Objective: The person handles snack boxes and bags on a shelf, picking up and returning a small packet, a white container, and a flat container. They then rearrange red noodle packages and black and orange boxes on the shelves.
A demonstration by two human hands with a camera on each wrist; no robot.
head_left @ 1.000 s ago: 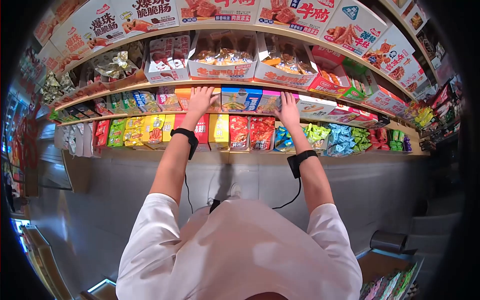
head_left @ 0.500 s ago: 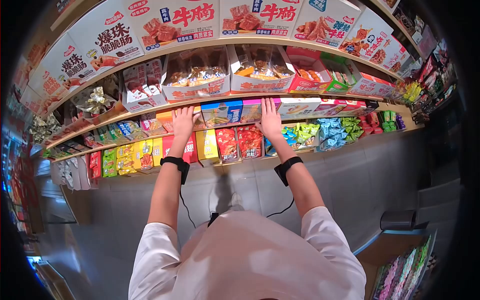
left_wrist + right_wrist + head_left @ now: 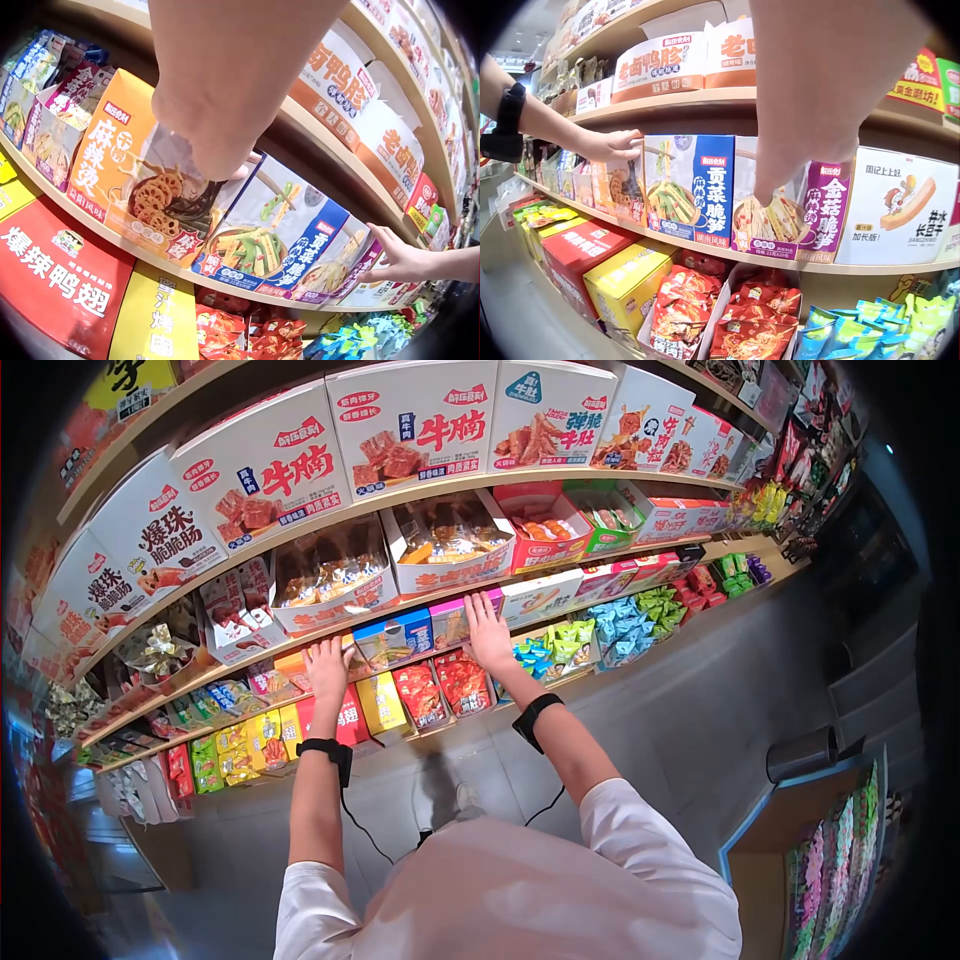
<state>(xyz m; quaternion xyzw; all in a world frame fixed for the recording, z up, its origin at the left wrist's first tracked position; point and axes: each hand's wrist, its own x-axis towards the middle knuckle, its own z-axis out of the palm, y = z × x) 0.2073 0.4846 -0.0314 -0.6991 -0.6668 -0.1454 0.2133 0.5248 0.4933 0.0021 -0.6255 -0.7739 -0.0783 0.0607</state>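
My left hand (image 3: 327,668) touches an orange box (image 3: 112,161) on a narrow shelf, its fingers reaching over the top edge. In the left wrist view the thumb lies near that box's right edge. My right hand (image 3: 488,632) is on a purple-sided box (image 3: 825,214), fingertips at its top and thumb against its front, as the right wrist view shows. Between the two hands stands a blue box (image 3: 714,184) with vegetables pictured on it. All three boxes stand upright side by side in the row. Both hands partly cover the box fronts.
To the right of the purple-sided box is a white box (image 3: 896,206). Below are a red box (image 3: 64,274), a yellow box (image 3: 630,281) and open trays of red packets (image 3: 754,330). Open white cartons (image 3: 335,592) line the shelf above. A display stand (image 3: 760,860) is at lower right.
The head view has turned, so the shelves slant more and have slid left and down in the picture. Both hands stay on the same boxes.
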